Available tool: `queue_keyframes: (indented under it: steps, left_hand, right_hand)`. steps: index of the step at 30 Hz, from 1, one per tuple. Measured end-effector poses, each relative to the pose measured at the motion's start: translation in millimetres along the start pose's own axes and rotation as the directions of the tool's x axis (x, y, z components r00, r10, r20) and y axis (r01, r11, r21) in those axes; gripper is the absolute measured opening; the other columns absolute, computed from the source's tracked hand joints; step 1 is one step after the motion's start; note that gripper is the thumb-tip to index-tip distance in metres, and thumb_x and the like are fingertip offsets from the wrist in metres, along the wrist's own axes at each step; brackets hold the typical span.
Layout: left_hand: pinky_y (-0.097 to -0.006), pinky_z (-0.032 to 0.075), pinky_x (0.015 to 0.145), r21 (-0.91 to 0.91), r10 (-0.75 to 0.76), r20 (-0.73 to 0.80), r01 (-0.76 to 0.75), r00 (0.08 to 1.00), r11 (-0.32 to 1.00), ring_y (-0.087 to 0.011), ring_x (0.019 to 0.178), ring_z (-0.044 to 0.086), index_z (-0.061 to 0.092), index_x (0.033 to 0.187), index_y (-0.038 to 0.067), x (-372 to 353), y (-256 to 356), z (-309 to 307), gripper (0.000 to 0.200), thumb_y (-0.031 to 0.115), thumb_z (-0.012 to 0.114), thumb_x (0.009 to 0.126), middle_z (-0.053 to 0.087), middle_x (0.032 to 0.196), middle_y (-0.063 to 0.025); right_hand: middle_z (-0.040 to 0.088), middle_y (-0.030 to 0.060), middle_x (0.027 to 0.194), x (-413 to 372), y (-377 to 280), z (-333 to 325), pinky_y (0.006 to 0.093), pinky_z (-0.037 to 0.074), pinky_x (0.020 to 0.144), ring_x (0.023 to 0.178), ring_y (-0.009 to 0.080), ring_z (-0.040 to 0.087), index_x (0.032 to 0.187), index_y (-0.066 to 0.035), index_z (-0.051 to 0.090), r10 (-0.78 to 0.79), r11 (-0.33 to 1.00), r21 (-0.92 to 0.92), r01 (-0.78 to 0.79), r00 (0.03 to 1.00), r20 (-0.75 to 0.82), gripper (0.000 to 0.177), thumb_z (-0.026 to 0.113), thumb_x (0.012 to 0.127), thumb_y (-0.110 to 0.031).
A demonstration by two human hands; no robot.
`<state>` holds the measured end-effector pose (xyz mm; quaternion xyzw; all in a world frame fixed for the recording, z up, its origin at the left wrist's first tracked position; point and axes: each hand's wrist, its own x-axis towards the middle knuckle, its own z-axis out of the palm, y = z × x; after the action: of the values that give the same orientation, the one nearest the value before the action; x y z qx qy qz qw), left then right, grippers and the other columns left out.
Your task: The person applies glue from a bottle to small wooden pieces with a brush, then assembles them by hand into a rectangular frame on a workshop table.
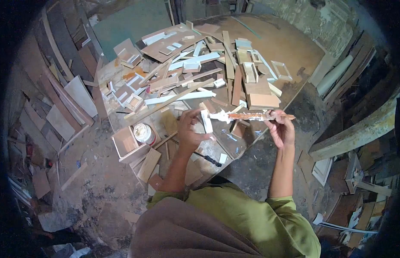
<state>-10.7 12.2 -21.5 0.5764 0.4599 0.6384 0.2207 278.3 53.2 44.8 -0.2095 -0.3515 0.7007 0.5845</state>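
My left hand (pixel 191 131) is closed around a small wooden piece (pixel 206 121), with a white face turned to the right. Between the fingers of my right hand (pixel 282 130) is a thin, reddish-brown wooden stick (pixel 247 116), held roughly level. Thick white paste coats the stick's left end, which meets or nearly meets the upper part of the wooden piece; exact contact is hard to tell. Left of my left hand, an open tub (pixel 144 133) smeared with white paste stands beside a wooden box (pixel 125 142).
Loose wood strips and blocks (pixel 191 81) are heaped over the worktable (pixel 290 38). A black-handled tool (pixel 210 161) lies near its front edge. Boards lean along the left, and a thick curved slab (pixel 359 129) juts in at right. Scraps litter the floor.
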Motion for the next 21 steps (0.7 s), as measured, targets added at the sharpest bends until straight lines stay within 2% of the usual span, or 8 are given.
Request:
queue_keyframes:
  steps: [2,8,11,14,21]
  left_hand:
    - [-0.0279,0.042,0.072,0.007,0.037,0.003,-0.037,0.999,0.999,-0.0173,0.089,0.051,0.056,0.111,0.012,0,1,2,0.074,0.017,0.08,0.041,0.054,0.103,-0.0043]
    - [-0.0268,0.04,0.075,-0.079,-0.011,-0.001,0.011,1.0,0.997,-0.0149,0.09,0.05,0.054,0.113,0.009,-1,1,3,0.071,0.009,0.075,0.045,0.055,0.104,-0.0035]
    - [-0.0266,0.04,0.076,-0.231,-0.042,0.001,0.041,0.999,0.972,-0.0142,0.09,0.051,0.051,0.116,0.008,-1,4,5,0.071,0.004,0.07,0.048,0.055,0.106,-0.0027]
    - [-0.0269,0.04,0.076,-0.217,-0.057,0.005,0.056,0.998,0.975,-0.0138,0.09,0.051,0.05,0.117,0.009,-3,-4,5,0.071,0.0,0.067,0.048,0.055,0.107,-0.0021]
    - [-0.0273,0.04,0.076,-0.203,-0.097,0.012,0.097,0.995,0.974,-0.0136,0.091,0.051,0.052,0.114,0.009,-2,-8,5,0.075,0.006,0.079,0.045,0.055,0.107,-0.0019]
  right_hand:
    - [0.058,0.0183,0.093,4,-1,-1,0.0386,0.055,0.078,0.088,0.0256,0.059,0.087,0.007,0.056,-0.016,1.0,-0.023,0.015,1.0,-0.017,0.019,0.048,0.072,-0.001]
    - [0.058,0.015,0.092,11,1,5,0.0403,0.052,0.082,0.09,0.0241,0.058,0.087,0.005,0.056,0.011,0.999,-0.053,-0.011,1.0,-0.001,0.018,0.049,0.071,-0.002]
    - [0.057,0.0161,0.092,9,5,5,0.0407,0.051,0.083,0.091,0.0244,0.057,0.086,0.006,0.056,0.025,0.998,-0.061,-0.025,1.0,0.004,0.018,0.048,0.071,-0.002]
    - [0.056,0.018,0.093,3,7,3,0.0407,0.052,0.083,0.091,0.0251,0.057,0.085,0.006,0.055,0.04,0.997,-0.071,-0.04,0.999,-0.008,0.018,0.048,0.07,-0.001]
    - [0.055,0.0203,0.093,-6,4,-2,0.0374,0.053,0.08,0.091,0.0268,0.056,0.082,0.008,0.054,0.054,0.997,-0.065,-0.049,0.995,0.084,0.018,0.045,0.067,0.002]
